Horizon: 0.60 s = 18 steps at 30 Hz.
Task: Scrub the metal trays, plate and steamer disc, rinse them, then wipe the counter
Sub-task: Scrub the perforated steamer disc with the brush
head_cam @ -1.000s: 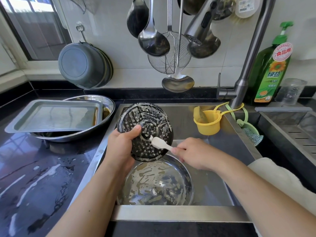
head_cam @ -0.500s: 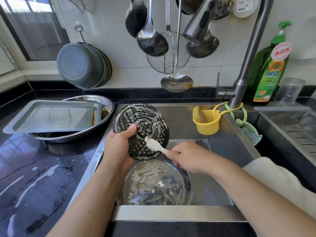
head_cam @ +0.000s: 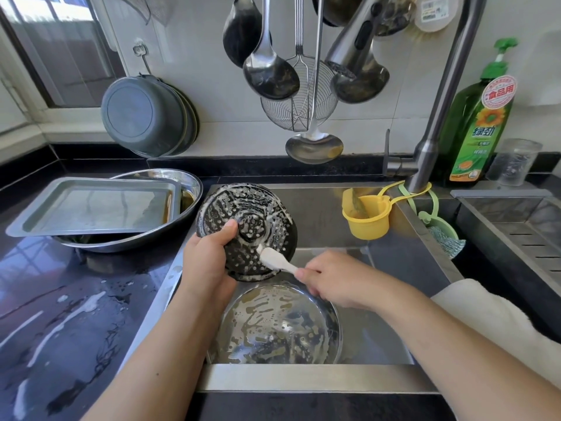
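Note:
Over the sink I hold the perforated steamer disc (head_cam: 252,214) tilted up, streaked with white suds. My left hand (head_cam: 206,262) grips its lower left rim, thumb on the face. My right hand (head_cam: 331,278) pinches the handle of a small white brush (head_cam: 274,259), whose head touches the disc's lower part. Below, a soapy round metal plate (head_cam: 279,326) lies in the sink basin. On the counter at left, a rectangular metal tray (head_cam: 91,205) rests across an oval metal tray (head_cam: 191,183).
The wet black counter (head_cam: 60,314) spreads at left with soap streaks. A tap (head_cam: 437,117) rises at right beside a green detergent bottle (head_cam: 479,129) and a yellow cup (head_cam: 367,217). Ladles and a wire skimmer (head_cam: 299,107) hang above. A white cloth (head_cam: 498,320) lies on the sink's right edge.
The brush head has slid slightly down and right across the disc's lower face. My left hand still holds the disc, and the thumb has shifted a little.

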Available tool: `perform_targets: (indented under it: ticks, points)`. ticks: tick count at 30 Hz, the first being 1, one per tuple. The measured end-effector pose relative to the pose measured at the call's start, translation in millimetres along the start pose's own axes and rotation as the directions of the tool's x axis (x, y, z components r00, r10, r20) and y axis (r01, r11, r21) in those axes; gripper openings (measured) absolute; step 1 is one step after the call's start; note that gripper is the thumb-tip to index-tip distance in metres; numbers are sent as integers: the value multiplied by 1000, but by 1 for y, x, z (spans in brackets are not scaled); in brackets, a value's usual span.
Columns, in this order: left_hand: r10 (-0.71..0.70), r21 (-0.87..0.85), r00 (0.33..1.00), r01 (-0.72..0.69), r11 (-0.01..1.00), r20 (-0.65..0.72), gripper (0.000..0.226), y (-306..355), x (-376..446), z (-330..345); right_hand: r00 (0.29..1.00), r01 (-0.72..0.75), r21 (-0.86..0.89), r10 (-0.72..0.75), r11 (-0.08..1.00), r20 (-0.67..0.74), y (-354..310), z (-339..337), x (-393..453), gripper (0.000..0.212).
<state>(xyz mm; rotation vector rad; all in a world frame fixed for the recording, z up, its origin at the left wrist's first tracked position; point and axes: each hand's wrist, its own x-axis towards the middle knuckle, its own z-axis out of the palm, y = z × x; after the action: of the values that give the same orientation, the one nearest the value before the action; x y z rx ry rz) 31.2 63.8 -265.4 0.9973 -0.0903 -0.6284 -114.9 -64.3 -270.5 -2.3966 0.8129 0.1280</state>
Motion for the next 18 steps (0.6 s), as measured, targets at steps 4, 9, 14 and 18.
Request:
perform_targets:
  ticks: [4, 9, 14, 18]
  points:
    - [19, -23, 1000, -19, 1000, 8, 27, -1, 2, 0, 993, -48, 21, 50, 999, -111, 2, -10, -1, 50]
    - [28, -46, 1000, -28, 999, -3, 23, -2, 4, 0, 996, -7, 28, 9, 1000, -88, -1, -5, -3, 51]
    - [5, -52, 999, -3, 999, 40, 28, -5, 5, -1, 998, 68, 37, -68, 997, -9, -14, 9, -4, 49]
    - [-19, -80, 999, 23, 997, 49, 28, -5, 6, -2, 994, -7, 41, 11, 999, -105, 1, -7, -3, 50]
